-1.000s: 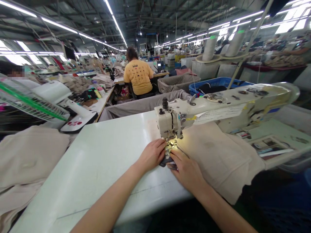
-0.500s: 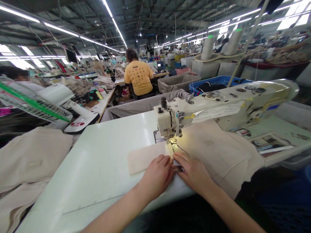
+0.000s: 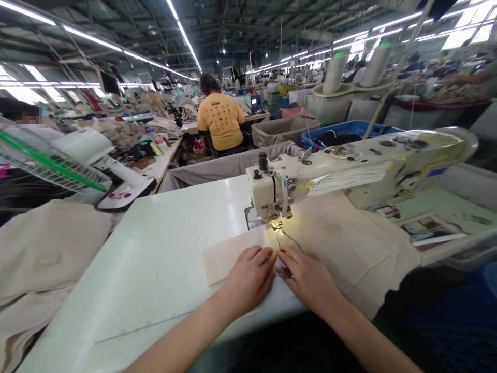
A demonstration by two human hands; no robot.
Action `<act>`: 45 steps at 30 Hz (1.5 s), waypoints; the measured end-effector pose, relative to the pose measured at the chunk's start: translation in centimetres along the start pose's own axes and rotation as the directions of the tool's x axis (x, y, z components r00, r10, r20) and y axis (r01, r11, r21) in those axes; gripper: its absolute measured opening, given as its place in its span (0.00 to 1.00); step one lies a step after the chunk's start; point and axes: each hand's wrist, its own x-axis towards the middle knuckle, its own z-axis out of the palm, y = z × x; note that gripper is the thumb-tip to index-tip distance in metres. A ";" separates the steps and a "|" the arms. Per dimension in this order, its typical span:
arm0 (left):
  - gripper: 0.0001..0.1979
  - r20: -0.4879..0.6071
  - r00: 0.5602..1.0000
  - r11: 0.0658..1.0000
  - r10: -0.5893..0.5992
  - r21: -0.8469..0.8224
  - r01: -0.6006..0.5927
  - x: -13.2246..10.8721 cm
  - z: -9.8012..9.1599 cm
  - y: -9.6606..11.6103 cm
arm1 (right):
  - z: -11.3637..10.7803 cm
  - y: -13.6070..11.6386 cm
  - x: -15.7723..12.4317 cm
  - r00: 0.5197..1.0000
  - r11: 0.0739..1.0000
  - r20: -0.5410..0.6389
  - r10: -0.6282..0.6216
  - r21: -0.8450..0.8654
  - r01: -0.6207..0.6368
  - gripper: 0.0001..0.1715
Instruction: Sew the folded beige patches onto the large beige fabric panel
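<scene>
A sewing machine [image 3: 272, 191] stands on the pale table, its lamp lighting the presser foot [image 3: 276, 226]. A narrow beige fabric strip [image 3: 223, 256] lies left of the foot and runs beneath it. My left hand [image 3: 250, 274], fingers closed together, grips the strip's near edge just in front of the foot. Beside it, my right hand [image 3: 310, 277] pinches the fabric edge between thumb and forefinger. A small metal tool [image 3: 284, 272], perhaps thread snips, sits under the right fingers, partly hidden. A large beige fabric panel [image 3: 345, 243] spreads to the right, under the machine arm.
Folded beige fabric [image 3: 50, 248] lies at the left edge, below a white fan [image 3: 85, 150]. Behind the table stand a cloth-lined bin [image 3: 217, 163] and a blue basket [image 3: 353, 127]. Thread cones [image 3: 334, 75] rise at the back right. A person in a yellow shirt [image 3: 221, 119] sits ahead.
The view has shifted slightly. Both hands stay at the fabric by the presser foot; the metal tool under the right fingers shows a little more.
</scene>
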 end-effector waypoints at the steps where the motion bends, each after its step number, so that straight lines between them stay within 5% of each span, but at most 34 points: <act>1: 0.18 -0.015 1.000 1.000 0.020 0.013 -0.020 -0.1 0.1 -0.1 | 0.1 0.0 -0.1 1.000 1.000 -0.005 -0.003 -0.004 0.003 0.18; 12: 0.18 0.045 0.998 0.999 0.035 0.001 -0.035 1.2 -0.8 -1.7 | -1.7 -0.6 2.1 0.986 0.993 0.122 0.113 -0.030 -0.110 0.13; 23: 0.13 0.055 0.998 1.000 0.027 0.002 -0.027 4.4 -1.2 -5.7 | -1.7 0.1 5.9 0.981 0.984 0.092 0.169 -0.078 -0.162 0.15; 34: 0.16 -0.047 0.999 1.000 -0.011 0.018 0.012 4.1 -0.1 -6.2 | 0.0 -1.5 2.3 0.982 0.980 0.036 0.188 -0.069 -0.185 0.18; 45: 0.17 -0.069 0.998 1.000 -0.004 -0.007 0.004 3.9 0.2 -6.5 | 0.8 -1.4 2.2 0.986 0.979 -0.013 0.167 -0.115 -0.167 0.16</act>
